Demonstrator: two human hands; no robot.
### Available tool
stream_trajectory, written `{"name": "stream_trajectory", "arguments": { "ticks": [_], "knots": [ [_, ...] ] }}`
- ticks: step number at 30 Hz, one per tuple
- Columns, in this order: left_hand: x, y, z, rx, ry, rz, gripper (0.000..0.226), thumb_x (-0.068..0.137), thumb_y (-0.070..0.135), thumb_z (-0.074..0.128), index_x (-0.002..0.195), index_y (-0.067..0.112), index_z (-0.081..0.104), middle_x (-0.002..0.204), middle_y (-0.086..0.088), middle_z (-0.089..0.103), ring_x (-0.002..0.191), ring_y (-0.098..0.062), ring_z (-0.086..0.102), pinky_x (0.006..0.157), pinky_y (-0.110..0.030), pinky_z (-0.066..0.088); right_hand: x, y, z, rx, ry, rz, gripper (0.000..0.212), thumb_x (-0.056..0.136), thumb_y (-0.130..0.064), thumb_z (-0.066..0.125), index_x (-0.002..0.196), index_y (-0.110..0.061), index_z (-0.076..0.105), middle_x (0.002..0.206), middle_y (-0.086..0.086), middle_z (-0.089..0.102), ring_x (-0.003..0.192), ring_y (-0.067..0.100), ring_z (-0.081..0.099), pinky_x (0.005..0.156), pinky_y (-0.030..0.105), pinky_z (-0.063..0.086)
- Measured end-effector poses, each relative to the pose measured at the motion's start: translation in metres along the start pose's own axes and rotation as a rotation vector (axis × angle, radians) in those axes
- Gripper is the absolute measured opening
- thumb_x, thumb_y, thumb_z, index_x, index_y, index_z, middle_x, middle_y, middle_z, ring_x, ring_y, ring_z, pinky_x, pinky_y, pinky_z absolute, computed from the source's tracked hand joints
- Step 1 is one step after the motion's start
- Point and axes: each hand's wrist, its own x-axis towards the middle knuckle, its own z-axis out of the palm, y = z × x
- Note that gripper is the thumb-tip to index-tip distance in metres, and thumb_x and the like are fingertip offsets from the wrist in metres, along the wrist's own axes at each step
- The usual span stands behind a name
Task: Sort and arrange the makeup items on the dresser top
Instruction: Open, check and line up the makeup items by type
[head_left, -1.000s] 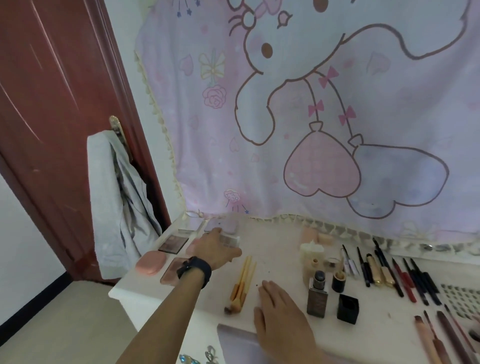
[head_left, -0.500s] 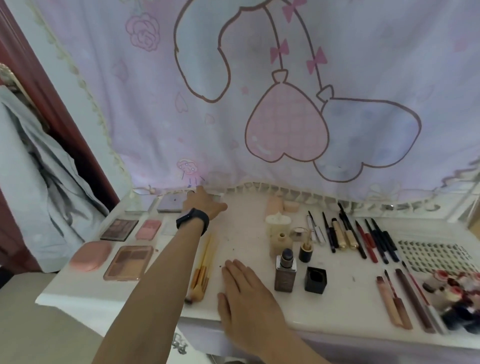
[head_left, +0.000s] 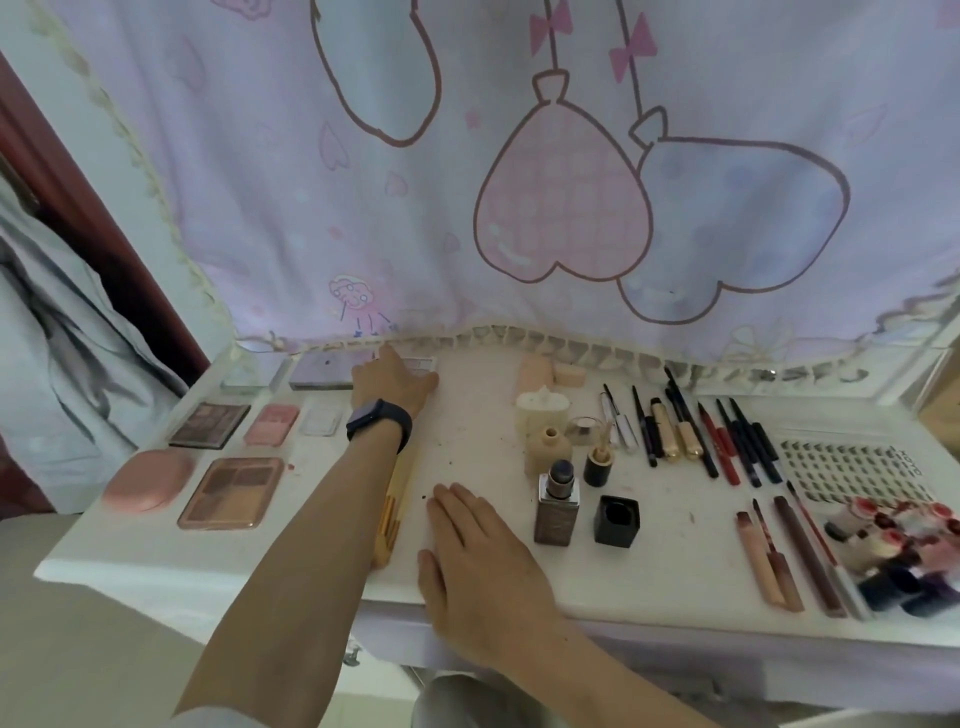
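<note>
My left hand (head_left: 392, 383), a dark band on its wrist, reaches to the back of the white dresser top (head_left: 467, 431). Its straight fingers touch a small clear palette (head_left: 422, 364) next to a lilac palette (head_left: 322, 371) in the back row. My right hand (head_left: 480, 564) lies flat near the front edge, holding nothing. Left of my arm lie a dark eyeshadow palette (head_left: 210, 425), a pink blush (head_left: 272, 423), a clear case (head_left: 322, 421), a pink compact (head_left: 148, 480) and a brown palette (head_left: 234, 492). Yellow-handled brushes (head_left: 392, 512) lie partly under my left forearm.
Right of centre stand a foundation bottle (head_left: 558, 501), a black cap (head_left: 616, 521), cream bottles (head_left: 543, 415) and sponges (head_left: 550, 371). Further right lie a row of pencils and mascaras (head_left: 691, 431), a lash sheet (head_left: 852, 467) and lipsticks (head_left: 904, 551). A cartoon curtain (head_left: 519, 182) hangs behind.
My left hand carried the small clear palette from the left items to the back row by the curtain and still touches it. My view tilted down and right. The right hand stayed flat.
</note>
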Motion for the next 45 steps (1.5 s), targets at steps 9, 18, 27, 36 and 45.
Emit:
{"name": "stream_trajectory", "arguments": {
  "ticks": [9, 18, 27, 36, 45],
  "knots": [
    [-0.003, -0.010, -0.010, -0.116, 0.025, 0.065, 0.067, 0.089, 0.054, 0.062, 0.140, 0.013, 0.049, 0.133, -0.014, 0.060, 0.120, -0.032, 0.056, 0.092, -0.040, 0.051, 0.000, -0.001, -0.001, 0.023, -0.018, 0.013, 0.054, 0.096, -0.042, 0.044, 0.138, -0.011, 0.061, 0.145, 0.002, 0.058, 0.136, 0.017, 0.052, 0.112, 0.034, 0.044],
    [-0.023, -0.058, -0.056, 0.257, 0.129, 0.062, 0.045, 0.093, 0.042, 0.051, 0.132, 0.019, 0.056, 0.136, -0.011, 0.054, 0.126, -0.032, 0.043, 0.099, -0.044, 0.042, 0.001, -0.003, -0.005, 0.022, -0.074, 0.025, 0.055, 0.093, -0.043, 0.042, 0.130, -0.011, 0.068, 0.137, 0.001, 0.065, 0.129, 0.016, 0.059, 0.105, 0.036, 0.050],
    [-0.050, -0.076, -0.068, 0.496, -0.061, 0.007, 0.045, 0.096, 0.047, 0.038, 0.132, 0.028, 0.058, 0.139, -0.008, 0.051, 0.131, -0.029, 0.036, 0.104, -0.044, 0.033, 0.004, -0.001, -0.001, 0.018, -0.102, 0.012, 0.066, 0.098, -0.043, 0.024, 0.145, -0.007, 0.053, 0.152, 0.006, 0.049, 0.143, 0.020, 0.044, 0.120, 0.039, 0.025],
    [-0.053, -0.089, -0.071, 0.393, -0.124, 0.059, 0.043, 0.099, 0.038, 0.041, 0.140, 0.029, 0.052, 0.140, -0.010, 0.052, 0.134, -0.033, 0.039, 0.110, -0.045, 0.037, 0.002, -0.001, 0.000, 0.122, -0.158, 0.030, 0.069, 0.096, -0.045, 0.020, 0.147, -0.009, 0.051, 0.155, 0.004, 0.046, 0.145, 0.019, 0.040, 0.122, 0.036, 0.021],
    [-0.090, -0.088, -0.087, -0.398, 0.120, 0.079, 0.050, 0.079, 0.051, 0.077, 0.121, 0.030, 0.061, 0.106, 0.008, 0.069, 0.091, -0.006, 0.064, 0.079, -0.025, 0.054, 0.006, 0.003, 0.005, 0.159, -0.158, 0.013, 0.068, 0.100, -0.046, 0.017, 0.160, -0.014, 0.023, 0.168, -0.002, 0.018, 0.155, 0.012, 0.009, 0.115, 0.020, -0.013]
  ]
}}
